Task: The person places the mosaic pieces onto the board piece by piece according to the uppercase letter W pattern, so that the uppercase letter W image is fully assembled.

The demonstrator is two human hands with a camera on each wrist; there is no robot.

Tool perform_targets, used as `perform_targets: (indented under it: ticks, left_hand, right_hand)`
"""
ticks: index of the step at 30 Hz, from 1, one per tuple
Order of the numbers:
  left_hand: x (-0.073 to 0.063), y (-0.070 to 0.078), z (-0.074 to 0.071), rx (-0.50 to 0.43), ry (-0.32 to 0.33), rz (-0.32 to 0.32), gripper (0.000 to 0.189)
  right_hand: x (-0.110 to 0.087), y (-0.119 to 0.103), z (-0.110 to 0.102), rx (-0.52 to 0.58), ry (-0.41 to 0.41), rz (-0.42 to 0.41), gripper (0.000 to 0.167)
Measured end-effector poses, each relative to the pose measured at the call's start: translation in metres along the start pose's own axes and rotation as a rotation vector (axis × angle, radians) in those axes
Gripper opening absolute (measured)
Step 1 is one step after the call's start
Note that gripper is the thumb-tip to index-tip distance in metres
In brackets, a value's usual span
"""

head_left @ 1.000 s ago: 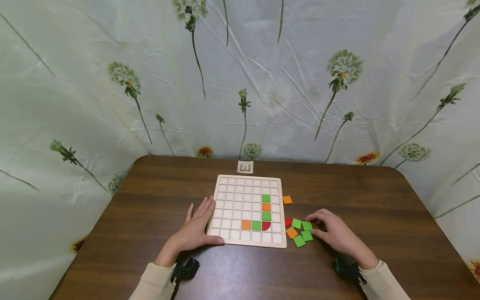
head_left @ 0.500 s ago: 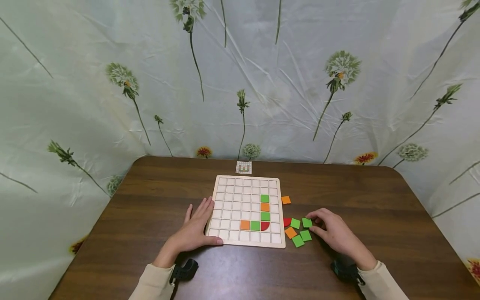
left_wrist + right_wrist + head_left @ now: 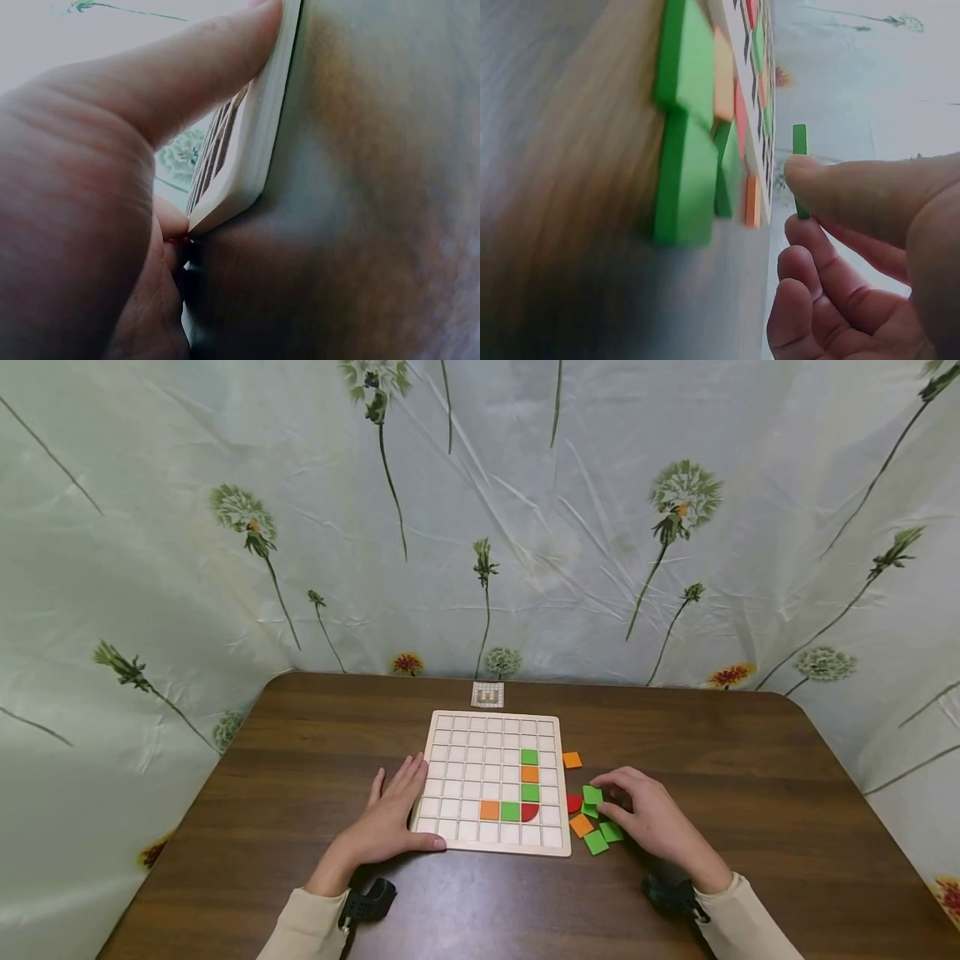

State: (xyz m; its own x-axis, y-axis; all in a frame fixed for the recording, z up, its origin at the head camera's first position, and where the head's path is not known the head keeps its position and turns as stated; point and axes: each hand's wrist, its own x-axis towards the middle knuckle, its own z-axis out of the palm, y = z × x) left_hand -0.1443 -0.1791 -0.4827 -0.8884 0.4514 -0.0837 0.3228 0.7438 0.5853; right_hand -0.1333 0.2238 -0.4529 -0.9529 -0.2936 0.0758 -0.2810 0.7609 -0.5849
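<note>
My left hand [image 3: 384,827] lies with straight fingers along the left edge of a pale wooden grid board [image 3: 475,771]. Its thumb touches the front rim, seen close up in the left wrist view. Between thumb and fingertip, my right hand [image 3: 648,818] pinches a green square tile [image 3: 592,796]. In the right wrist view that tile [image 3: 800,139] is raised, edge-on, off the table. It overlaps another green tile [image 3: 589,811] in the head view. On the board, green, orange and red tiles form an L; a rounded red piece [image 3: 529,812] sits at its corner.
Right of the board lie loose pieces: a red rounded one [image 3: 573,803], an orange tile [image 3: 581,825] and green tiles [image 3: 596,842]. Another orange tile [image 3: 572,760] lies farther back. A small pattern card [image 3: 488,694] rests behind the board on the wooden table [image 3: 337,710].
My right hand has picked up the green tile from the right of the loose group and moved left with it. The left hand keeps its place at the board.
</note>
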Motion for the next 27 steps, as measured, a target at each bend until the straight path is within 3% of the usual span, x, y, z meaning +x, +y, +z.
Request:
perform_targets:
  ticks: [13,27]
  left_hand:
    - [0.0,0.001,0.0,0.007,0.001,0.004,0.123]
    - [0.0,0.002,-0.001,-0.001,0.008,0.014,0.122]
  right_hand:
    - [0.013,-0.021,0.012,0.038,-0.019,-0.013,0.029]
    - [0.028,-0.041,0.036,0.056,-0.032,-0.093,0.027]
